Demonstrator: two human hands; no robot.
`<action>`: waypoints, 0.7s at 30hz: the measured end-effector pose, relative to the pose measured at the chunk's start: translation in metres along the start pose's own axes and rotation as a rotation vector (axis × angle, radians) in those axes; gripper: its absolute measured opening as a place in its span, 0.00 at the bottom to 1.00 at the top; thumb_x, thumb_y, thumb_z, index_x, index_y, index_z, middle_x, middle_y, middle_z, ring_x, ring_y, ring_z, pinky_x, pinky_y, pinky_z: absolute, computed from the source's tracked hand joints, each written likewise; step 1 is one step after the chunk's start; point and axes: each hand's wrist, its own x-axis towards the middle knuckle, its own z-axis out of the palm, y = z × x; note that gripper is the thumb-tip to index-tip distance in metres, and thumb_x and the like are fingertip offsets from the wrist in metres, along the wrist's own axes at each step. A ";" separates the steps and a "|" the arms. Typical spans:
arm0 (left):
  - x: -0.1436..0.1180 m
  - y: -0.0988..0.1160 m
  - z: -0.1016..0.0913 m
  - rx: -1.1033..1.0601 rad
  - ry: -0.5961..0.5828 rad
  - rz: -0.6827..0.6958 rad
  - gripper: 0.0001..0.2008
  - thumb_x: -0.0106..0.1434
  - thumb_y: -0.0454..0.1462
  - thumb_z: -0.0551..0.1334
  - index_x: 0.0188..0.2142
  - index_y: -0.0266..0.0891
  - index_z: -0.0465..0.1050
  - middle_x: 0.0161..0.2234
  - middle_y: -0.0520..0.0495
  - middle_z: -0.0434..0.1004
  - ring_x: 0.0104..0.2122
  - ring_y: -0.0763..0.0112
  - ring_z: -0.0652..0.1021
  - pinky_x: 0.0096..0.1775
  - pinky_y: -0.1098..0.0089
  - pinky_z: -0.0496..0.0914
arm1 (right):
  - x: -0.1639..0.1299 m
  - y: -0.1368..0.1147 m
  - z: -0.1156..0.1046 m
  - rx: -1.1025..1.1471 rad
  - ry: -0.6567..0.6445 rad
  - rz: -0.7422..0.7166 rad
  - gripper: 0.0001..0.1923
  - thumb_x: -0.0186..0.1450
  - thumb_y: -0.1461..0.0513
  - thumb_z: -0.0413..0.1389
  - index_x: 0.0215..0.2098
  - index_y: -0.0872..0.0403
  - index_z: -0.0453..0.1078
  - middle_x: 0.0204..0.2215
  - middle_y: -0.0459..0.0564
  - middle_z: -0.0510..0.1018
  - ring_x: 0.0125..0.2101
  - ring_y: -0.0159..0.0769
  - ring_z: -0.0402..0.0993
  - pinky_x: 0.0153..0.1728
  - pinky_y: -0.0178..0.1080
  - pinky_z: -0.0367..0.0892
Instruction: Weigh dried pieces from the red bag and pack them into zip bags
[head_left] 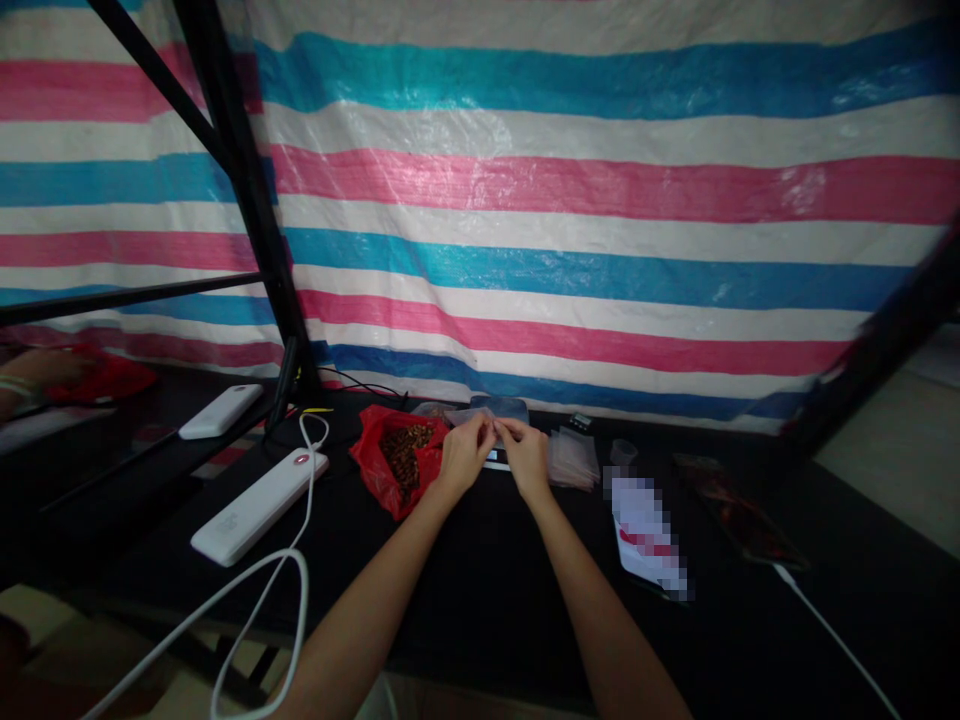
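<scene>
Far left, another person's arm (30, 375) rests by a red bag (105, 377). Two white power banks (259, 505) lie on the dark bench (480, 580), a white cable (296, 560) plugged into the nearer one. Open red bag of brown pieces (401, 455) sits just left of the hands. Left hand (465, 455) and right hand (525, 455) meet fingertip to fingertip, pinching a small clear bag (487, 415) over a small scale (496, 458), mid-bench. Right of them: stack of clear bags (574, 458), small plastic cup (622, 452), phone (739, 515) on a cable.
</scene>
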 end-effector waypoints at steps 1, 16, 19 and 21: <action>0.000 0.000 0.000 0.020 0.000 0.008 0.09 0.62 0.39 0.51 0.32 0.39 0.66 0.24 0.52 0.72 0.25 0.74 0.72 0.28 0.75 0.60 | 0.000 0.001 -0.001 -0.014 0.023 0.013 0.12 0.57 0.58 0.51 0.30 0.53 0.74 0.28 0.48 0.79 0.30 0.37 0.75 0.34 0.37 0.69; -0.002 0.005 0.006 -0.074 0.066 -0.133 0.08 0.59 0.41 0.53 0.36 0.40 0.61 0.21 0.55 0.69 0.22 0.72 0.72 0.24 0.75 0.59 | -0.006 -0.015 -0.006 -0.213 0.023 -0.097 0.08 0.59 0.59 0.50 0.33 0.51 0.69 0.29 0.46 0.78 0.28 0.35 0.75 0.32 0.35 0.67; -0.004 0.010 0.007 -0.200 0.042 -0.073 0.08 0.60 0.41 0.52 0.37 0.40 0.60 0.25 0.54 0.70 0.24 0.74 0.73 0.26 0.75 0.62 | -0.005 -0.013 -0.008 -0.214 0.060 -0.061 0.07 0.58 0.58 0.50 0.30 0.52 0.68 0.25 0.47 0.77 0.26 0.36 0.74 0.29 0.35 0.66; -0.005 0.012 0.007 -0.250 0.035 -0.039 0.08 0.60 0.42 0.52 0.36 0.41 0.60 0.27 0.53 0.70 0.25 0.74 0.73 0.28 0.75 0.64 | -0.004 -0.012 -0.010 -0.256 0.086 -0.036 0.07 0.58 0.57 0.51 0.29 0.51 0.67 0.24 0.46 0.77 0.25 0.36 0.74 0.27 0.35 0.65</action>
